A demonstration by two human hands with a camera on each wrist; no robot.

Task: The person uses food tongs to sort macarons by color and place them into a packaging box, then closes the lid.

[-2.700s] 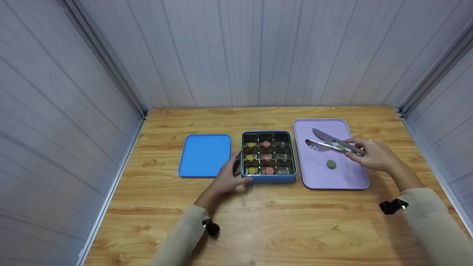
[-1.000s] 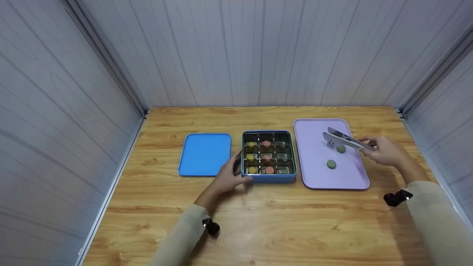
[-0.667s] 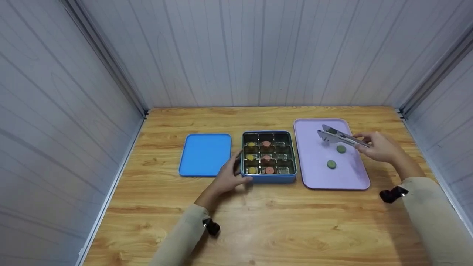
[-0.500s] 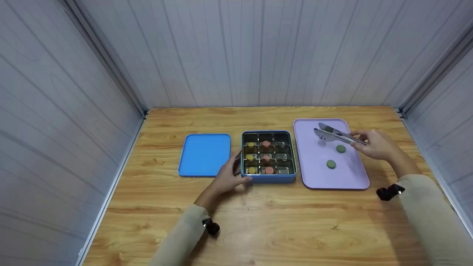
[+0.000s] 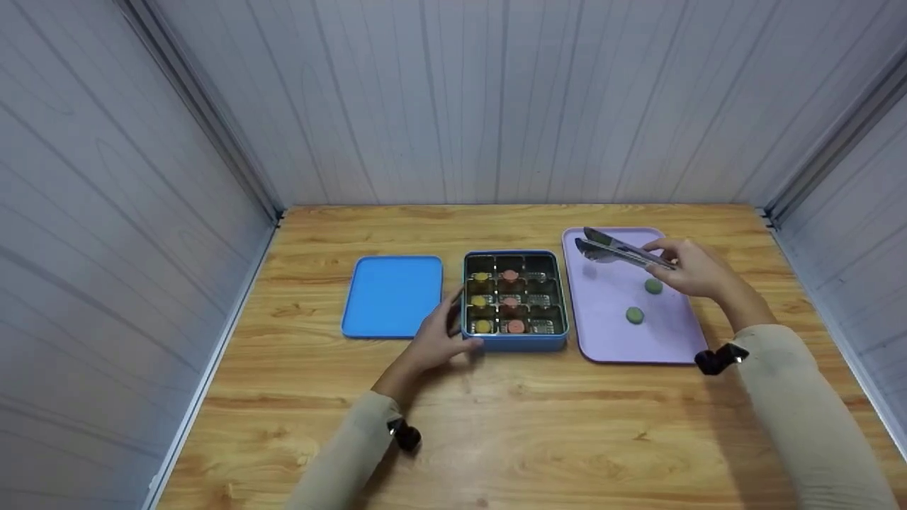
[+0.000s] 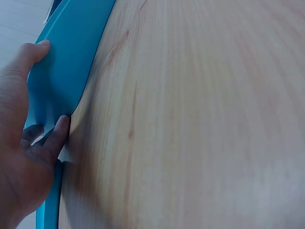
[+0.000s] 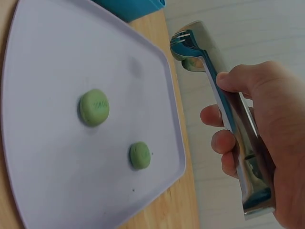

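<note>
The right hand [image 5: 691, 269] grips a pair of metal tongs [image 5: 616, 249], fingers [image 7: 224, 142] curled round the handles. The tong tips are pinched on a green piece [image 7: 192, 63], held above the far left part of the lilac tray [image 5: 602, 333]. Two more green pieces lie on the tray: one [image 5: 653, 286] just beside the right hand, the other [image 5: 635, 316] nearer, a little to its left.

The left hand [image 5: 439, 338] holds the near left corner of the blue tin [image 5: 515, 344], with the thumb along its left wall and the fingers [image 6: 56, 138] loosely bent against its base on the bench [image 5: 496, 425]. The tin is divided into nine compartments: the left column holds yellow pieces [image 5: 481, 302], the middle column red pieces [image 5: 511, 302], and the right column shows only silvery liners. The blue lid [image 5: 393, 296] lies flat on the bench just left of the tin.
</note>
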